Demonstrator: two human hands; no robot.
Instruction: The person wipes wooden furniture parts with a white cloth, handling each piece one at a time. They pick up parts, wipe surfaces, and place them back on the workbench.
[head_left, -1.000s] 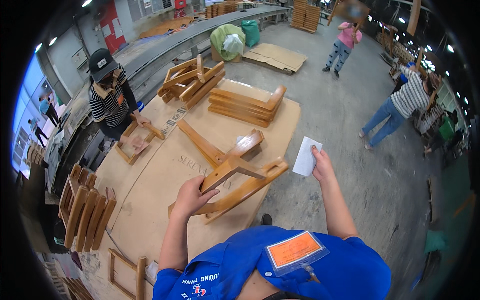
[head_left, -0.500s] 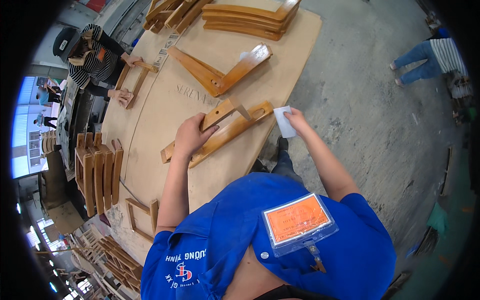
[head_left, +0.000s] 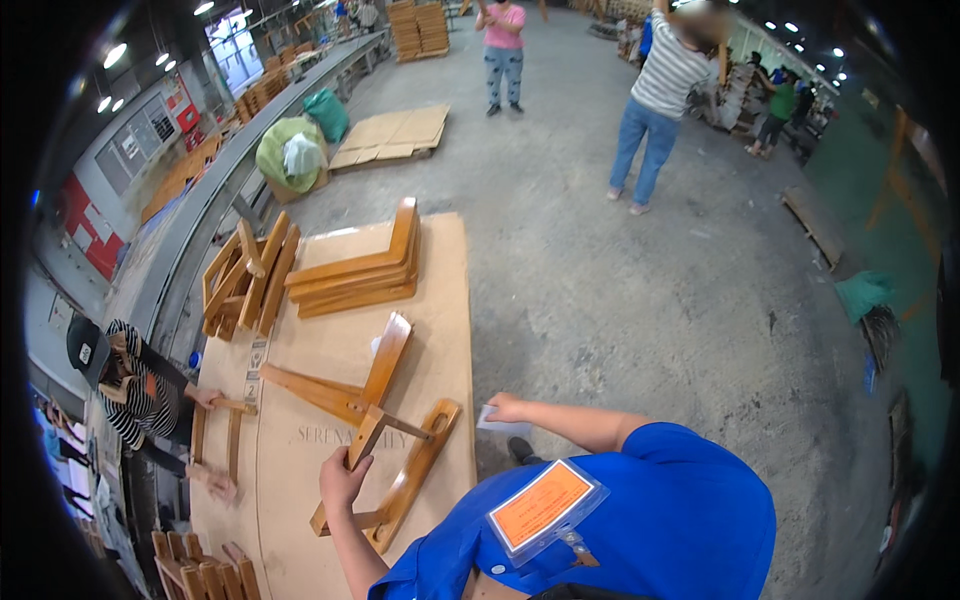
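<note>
Right now the L hand (head_left: pixel 343 480) has a wood frame (head_left: pixel 413 484) by one bar near its end, thumb on one side, fingers wrapped round the other, no gap showing. Frame's at the near R part of the cardboard (head_left: pixel 290 510), long rail slanting toward the edge (can't tell if its full weight is down). The R hand (head_left: pixel 507 407) is out past that edge, over the floor, fingers closed on a white sheet (head_left: pixel 487 419), well, a pinch AFAICT; the tips are tiny at this range. Sheet & wood are apart.

Step in hand, I'd judge: L steadies the frame, R has the sheet ready but isn't working w/ it. Putting sheet to wood would call for R crossing the edge to the long rail, L grip staying firm so the frame doesn't rock. Watch the V-shaped piece (head_left: pixel 385 365) just beyond: it overlaps the held bar in view, contact unclear, so a careless swing could knock it. Stacked parts (head_left: pixel 350 290) sit farther off; co-worker (head_left: pixel 145 400) has a separate small frame on the L side.
</note>
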